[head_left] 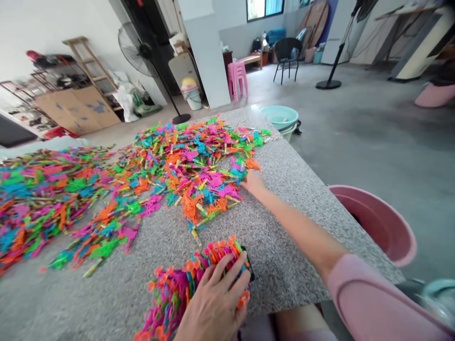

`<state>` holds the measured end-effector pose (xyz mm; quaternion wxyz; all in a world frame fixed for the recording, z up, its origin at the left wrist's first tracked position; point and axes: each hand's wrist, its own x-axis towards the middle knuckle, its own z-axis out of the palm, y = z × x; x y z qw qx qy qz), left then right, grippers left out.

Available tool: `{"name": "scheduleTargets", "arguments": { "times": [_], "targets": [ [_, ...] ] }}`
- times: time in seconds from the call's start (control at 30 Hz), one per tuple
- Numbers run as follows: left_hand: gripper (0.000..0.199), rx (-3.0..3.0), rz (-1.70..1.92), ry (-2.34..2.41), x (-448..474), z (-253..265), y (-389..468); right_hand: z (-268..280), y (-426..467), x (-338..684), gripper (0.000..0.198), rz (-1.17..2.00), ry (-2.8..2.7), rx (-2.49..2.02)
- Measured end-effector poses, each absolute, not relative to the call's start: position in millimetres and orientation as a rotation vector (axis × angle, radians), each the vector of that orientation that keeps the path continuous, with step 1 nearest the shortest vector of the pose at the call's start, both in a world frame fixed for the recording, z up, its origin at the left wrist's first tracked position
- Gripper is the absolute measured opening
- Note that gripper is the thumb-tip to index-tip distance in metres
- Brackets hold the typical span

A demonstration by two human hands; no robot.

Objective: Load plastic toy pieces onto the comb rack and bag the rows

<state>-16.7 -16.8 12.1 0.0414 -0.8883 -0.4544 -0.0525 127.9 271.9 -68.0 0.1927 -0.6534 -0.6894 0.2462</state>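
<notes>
Near the front of the granite table, a packed row of colourful plastic toy guns stands side by side, with round orange tips along its edge. My left hand lies over the right end of this row, fingers curled around the toy guns. A black object shows partly behind my fingertips, against the row's end. Farther off, my right hand reaches to the right edge of a loose pile of toy guns. Its fingertips are blurred among the pieces, so their grip is unclear.
Another large heap of toy guns spreads over the left side. Beyond the table's right edge stand a pink tub and a light green basin. A standing fan, pink stools and a black chair are farther back.
</notes>
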Motion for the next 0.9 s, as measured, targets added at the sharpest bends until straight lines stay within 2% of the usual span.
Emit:
{"name": "scheduleTargets", "arguments": {
  "times": [0.07,0.17,0.37,0.47,0.63,0.8,0.9],
  "targets": [
    [0.031,-2.720,-0.159,-1.380,-17.5,11.9,-17.1,-73.0,286.3,129.3,0.040,0.677,-1.887,-1.963],
    [0.031,-2.726,-0.172,-1.391,-17.1,11.5,-17.1,-78.2,283.6,149.0,0.016,0.680,-1.889,-2.009],
    [0.031,-2.798,-0.109,-1.448,-13.4,16.0,-16.4,-62.8,235.1,219.5,0.015,0.417,-1.849,-1.871],
    [0.030,-2.842,-0.079,-1.481,-11.7,20.8,-18.4,-61.4,181.3,235.3,0.009,0.645,-1.904,-1.630],
    [0.029,-2.872,-0.085,-1.538,-8.2,24.0,-19.7,-82.8,67.8,228.1,0.019,0.905,-1.883,-1.494],
    [0.031,-2.873,-0.105,-1.570,-5.2,24.1,-18.2,-103.4,-0.1,199.4,0.017,1.492,-1.513,-1.339],
    [0.032,-2.876,-0.130,-1.589,-4.6,24.2,-17.9,-107.5,-9.2,181.0,0.013,1.401,-1.505,-1.244]
  ]
}}
